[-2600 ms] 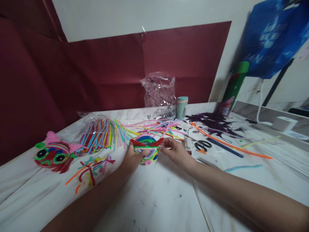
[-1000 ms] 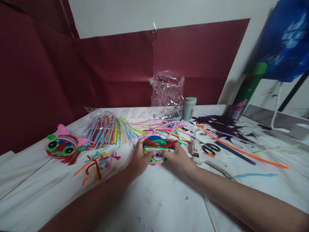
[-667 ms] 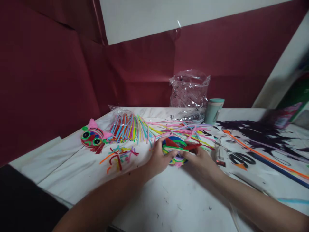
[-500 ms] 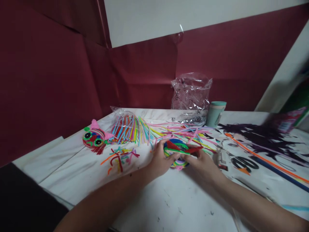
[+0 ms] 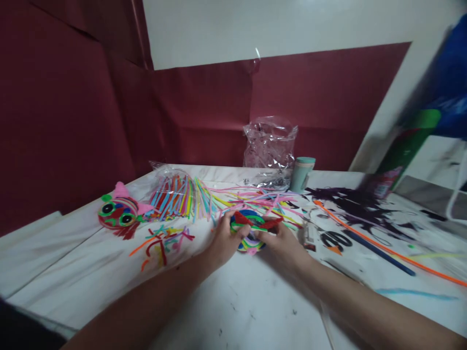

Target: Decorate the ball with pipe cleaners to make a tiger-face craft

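Between both hands is a round, multicoloured pipe-cleaner craft point(image 5: 251, 217) with blue, green and yellow coils and red pieces on its upper part. My left hand point(image 5: 226, 236) grips its left side, thumb across the front. From the right, my right hand point(image 5: 281, 241) pinches it near a red piece. My fingers hide part of the craft. Off to the left lies a finished-looking pipe-cleaner face point(image 5: 119, 214) with big eyes and pink ears. Cut pipe-cleaner bits point(image 5: 164, 243) are scattered between that face and my left hand.
Behind my hands, a plastic bag of pipe cleaners point(image 5: 175, 194) spills its strands. A clear bag point(image 5: 270, 146) and a green lidded container point(image 5: 302, 174) stand at the back. Dark purple shreds point(image 5: 350, 204), an orange pipe cleaner point(image 5: 359, 234) and a small tube point(image 5: 309, 236) lie rightward.
The camera view has turned right, so everything appears further left and more shows at the right edge. Both hands keep their grip on the craft, with little visible change.
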`<move>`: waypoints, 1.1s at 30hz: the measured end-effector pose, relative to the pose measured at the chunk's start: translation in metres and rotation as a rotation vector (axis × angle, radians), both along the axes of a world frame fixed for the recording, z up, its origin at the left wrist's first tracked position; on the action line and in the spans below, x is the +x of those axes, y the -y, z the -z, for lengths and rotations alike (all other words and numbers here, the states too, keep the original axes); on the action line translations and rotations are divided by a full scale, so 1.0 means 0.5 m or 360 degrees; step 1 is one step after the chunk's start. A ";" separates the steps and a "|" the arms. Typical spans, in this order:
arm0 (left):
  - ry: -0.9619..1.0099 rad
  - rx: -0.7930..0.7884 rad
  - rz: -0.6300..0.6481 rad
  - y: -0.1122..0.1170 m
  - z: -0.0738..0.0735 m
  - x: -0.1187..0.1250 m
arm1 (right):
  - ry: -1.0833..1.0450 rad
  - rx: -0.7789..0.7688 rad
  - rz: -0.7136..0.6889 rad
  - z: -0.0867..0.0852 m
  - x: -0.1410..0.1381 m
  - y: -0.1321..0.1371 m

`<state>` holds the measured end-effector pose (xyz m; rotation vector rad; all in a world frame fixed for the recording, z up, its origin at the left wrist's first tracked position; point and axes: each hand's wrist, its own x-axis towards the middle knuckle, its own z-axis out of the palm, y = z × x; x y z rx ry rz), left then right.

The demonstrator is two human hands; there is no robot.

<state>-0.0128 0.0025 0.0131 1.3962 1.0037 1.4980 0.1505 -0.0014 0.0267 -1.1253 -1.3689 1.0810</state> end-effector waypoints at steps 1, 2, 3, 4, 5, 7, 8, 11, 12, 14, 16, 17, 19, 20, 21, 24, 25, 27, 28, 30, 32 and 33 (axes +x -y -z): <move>-0.0004 0.0002 0.0033 -0.001 0.000 0.002 | 0.0007 0.0001 0.0030 -0.003 0.000 0.002; -0.0016 -0.0003 0.0053 -0.002 -0.001 0.003 | 0.0015 0.0010 0.0053 -0.005 0.000 0.004; -0.0028 -0.0019 0.0061 -0.003 -0.002 0.005 | 0.0018 0.0025 0.0048 -0.007 0.002 0.005; -0.0023 -0.0040 0.0067 -0.003 -0.003 0.006 | 0.0006 0.0042 0.0007 -0.009 0.005 0.006; -0.0014 -0.0065 0.0076 -0.005 -0.004 0.006 | -0.0014 0.0050 -0.0057 -0.010 0.009 0.007; 0.0007 -0.0107 0.0112 -0.008 -0.004 0.004 | -0.0062 0.0023 -0.0175 -0.013 0.018 0.008; 0.0017 -0.0118 0.0132 -0.011 -0.003 0.002 | -0.0088 -0.0014 -0.0213 -0.013 0.022 0.009; 0.0054 -0.0125 0.0187 -0.017 0.001 -0.003 | -0.0168 -0.0125 -0.0285 -0.008 0.031 0.012; 0.0063 -0.0124 0.0203 -0.018 0.002 -0.004 | -0.0189 -0.0136 -0.0302 -0.004 0.032 0.012; 0.0058 -0.0110 0.0217 -0.017 0.002 -0.004 | -0.0197 -0.0112 -0.0289 0.006 0.032 0.011; 0.0039 -0.0099 0.0209 -0.014 -0.001 -0.004 | -0.0168 -0.0072 -0.0216 0.014 0.029 0.008; 0.0035 -0.0108 0.0205 -0.012 -0.002 -0.003 | -0.0159 -0.0064 -0.0173 0.017 0.026 0.006; 0.0050 -0.0150 0.0230 -0.009 -0.006 -0.003 | -0.0179 -0.0063 -0.0115 0.021 0.021 0.002; 0.0066 -0.0171 0.0252 -0.008 -0.008 -0.002 | -0.0203 -0.0061 -0.0101 0.021 0.018 0.001; 0.0082 -0.0186 0.0273 -0.008 -0.009 -0.002 | -0.0226 -0.0059 -0.0096 0.021 0.016 0.000; 0.0124 -0.0190 0.0301 -0.008 -0.011 -0.003 | -0.0284 -0.0095 -0.0128 0.018 0.015 0.000; 0.0132 -0.0197 0.0297 -0.009 -0.010 -0.004 | -0.0313 -0.0118 -0.0170 0.016 0.017 0.000; 0.0131 -0.0217 0.0286 -0.011 -0.008 -0.005 | -0.0362 -0.0130 -0.0246 0.013 0.024 0.000; 0.0129 -0.0223 0.0282 -0.012 -0.006 -0.007 | -0.0365 -0.0114 -0.0239 0.012 0.029 -0.002; 0.0127 -0.0208 0.0287 -0.014 -0.003 -0.009 | -0.0296 -0.0075 -0.0113 0.011 0.037 -0.007; 0.0129 -0.0197 0.0291 -0.016 -0.002 -0.013 | -0.0180 -0.0045 0.0028 0.011 0.044 -0.013; 0.0127 -0.0209 0.0291 -0.017 -0.001 -0.014 | -0.0131 -0.0030 0.0055 0.011 0.046 -0.015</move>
